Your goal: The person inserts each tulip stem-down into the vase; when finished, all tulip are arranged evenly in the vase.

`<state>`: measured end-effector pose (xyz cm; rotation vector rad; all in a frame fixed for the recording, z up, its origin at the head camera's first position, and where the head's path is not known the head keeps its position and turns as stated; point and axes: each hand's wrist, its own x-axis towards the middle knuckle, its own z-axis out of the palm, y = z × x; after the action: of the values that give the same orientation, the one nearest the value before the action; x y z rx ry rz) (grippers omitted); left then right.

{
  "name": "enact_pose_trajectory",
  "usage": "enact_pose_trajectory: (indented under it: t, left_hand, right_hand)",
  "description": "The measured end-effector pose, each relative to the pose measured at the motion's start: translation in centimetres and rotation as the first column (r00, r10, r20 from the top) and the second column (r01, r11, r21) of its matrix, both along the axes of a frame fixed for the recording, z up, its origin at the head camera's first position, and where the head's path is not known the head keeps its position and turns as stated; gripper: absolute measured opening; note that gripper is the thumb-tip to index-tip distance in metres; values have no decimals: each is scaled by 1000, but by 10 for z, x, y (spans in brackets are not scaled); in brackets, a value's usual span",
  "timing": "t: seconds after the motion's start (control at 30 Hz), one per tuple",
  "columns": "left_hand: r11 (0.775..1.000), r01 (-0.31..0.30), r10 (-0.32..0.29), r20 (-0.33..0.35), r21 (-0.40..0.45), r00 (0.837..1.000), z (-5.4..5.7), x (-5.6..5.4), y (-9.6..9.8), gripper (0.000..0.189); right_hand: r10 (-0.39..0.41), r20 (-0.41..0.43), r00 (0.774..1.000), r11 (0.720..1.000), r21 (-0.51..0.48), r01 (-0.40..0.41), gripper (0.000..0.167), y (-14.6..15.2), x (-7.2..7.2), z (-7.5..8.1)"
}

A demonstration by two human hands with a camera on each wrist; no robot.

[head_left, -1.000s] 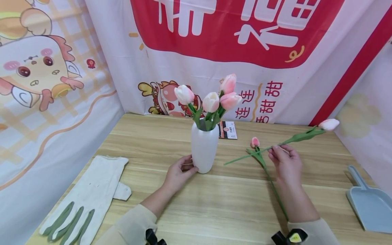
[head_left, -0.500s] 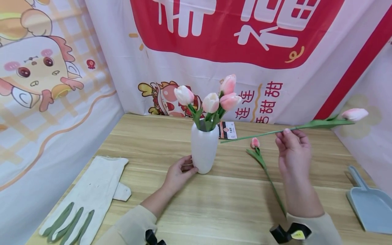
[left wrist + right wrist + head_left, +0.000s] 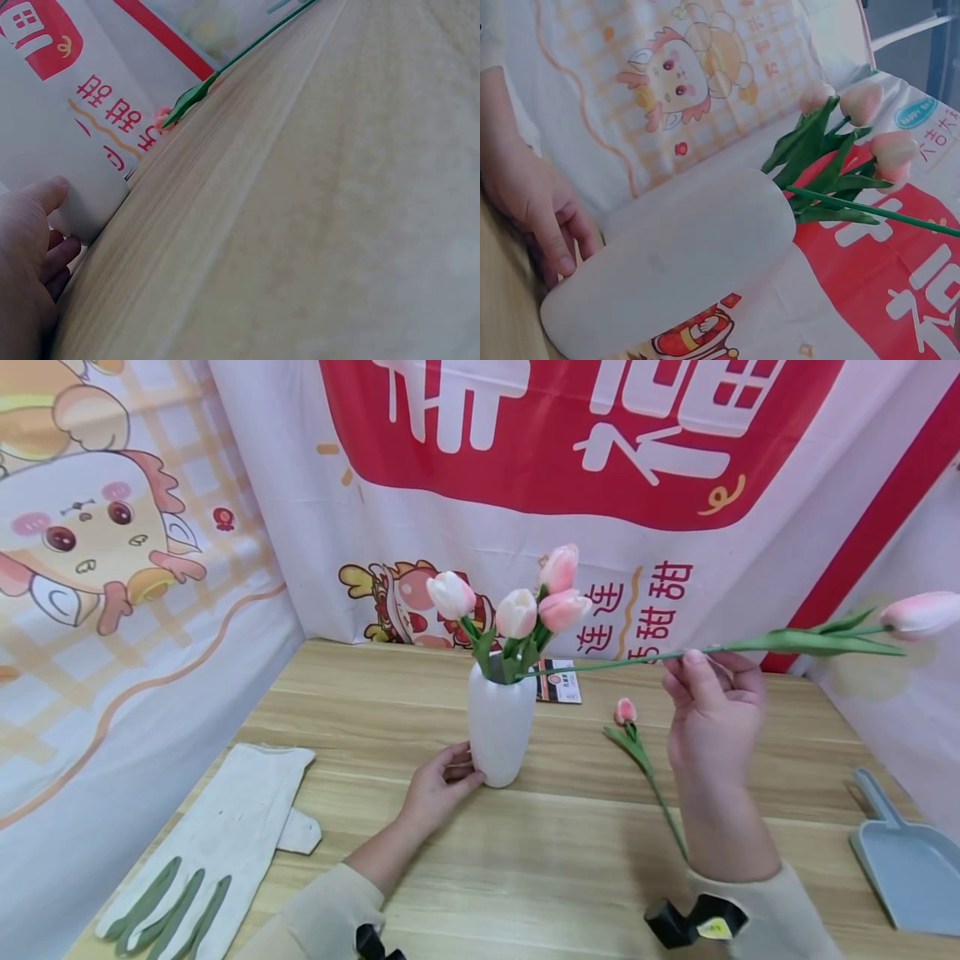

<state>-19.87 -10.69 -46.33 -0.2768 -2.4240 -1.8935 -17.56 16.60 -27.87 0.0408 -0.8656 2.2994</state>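
Note:
A white vase (image 3: 501,727) stands upright on the wooden table, bearing several pink and white tulips (image 3: 517,612). At its foot, my left hand (image 3: 438,789) holds it between thumb and fingers; the left wrist view shows the thumb (image 3: 49,193) against the vase wall. My right hand (image 3: 716,718) pinches a pale pink tulip (image 3: 817,642) by mid-stem, raised off the table and nearly level, bloom to the right. Its stem's cut end overlaps the vase mouth in the head view; in the right wrist view the stem (image 3: 855,206) reaches the rim.
Another pink tulip (image 3: 636,747) lies on the table, below the right hand. A white and green glove (image 3: 217,835) is at the left, a blue-grey dustpan (image 3: 911,868) at the right. Behind the vase lies a small printed card (image 3: 562,683). Printed cloth (image 3: 285,527) hangs behind the table.
My right hand has risen and carried its tulip up, bringing the stem's end from right of the vase to its mouth. My left hand has stayed at the vase.

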Motion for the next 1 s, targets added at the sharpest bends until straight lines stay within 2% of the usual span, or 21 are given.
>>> enact_pose_trajectory:
  t: [0.1,0.27,0.43,0.57,0.67,0.77,0.83,0.9,1.0]
  left_hand:
    - [1000,0,0,3,-15,1000,0,0,0,48]
    - [1000,4,-3,5,-23,1000,2,1,0,48]
    - [1000,8,-8,0,-17,1000,1,0,-1,47]
    - [1000,8,-8,-2,-17,1000,0,0,-1,47]
    - [1000,10,-11,-12,-19,1000,0,0,-1,47]
    - [1000,15,-15,-19,-18,1000,1,1,-1,46]
    - [1000,18,-18,-26,-12,999,1,2,-1,46]
    - [1000,15,-15,-26,0,1000,1,2,-1,46]
    - [1000,11,-11,-20,7,1000,1,1,0,46]
  right_hand:
    - [-34,-21,999,994,103,36,26,-7,1,1]
    - [-38,-64,997,950,306,56,20,-18,3,1]
    - [5,-121,993,878,475,53,17,-32,3,0]
    - [65,-210,976,817,573,69,14,-44,-3,-7]
    - [71,-240,968,758,643,104,13,-54,-6,-11]
    - [23,-232,972,691,706,152,20,-64,-10,-15]
    - [11,-220,975,665,730,157,18,-70,-12,-16]
    - [-6,-210,978,624,764,168,14,-74,-14,-18]
    - [13,-182,983,602,787,138,12,-80,-18,-20]
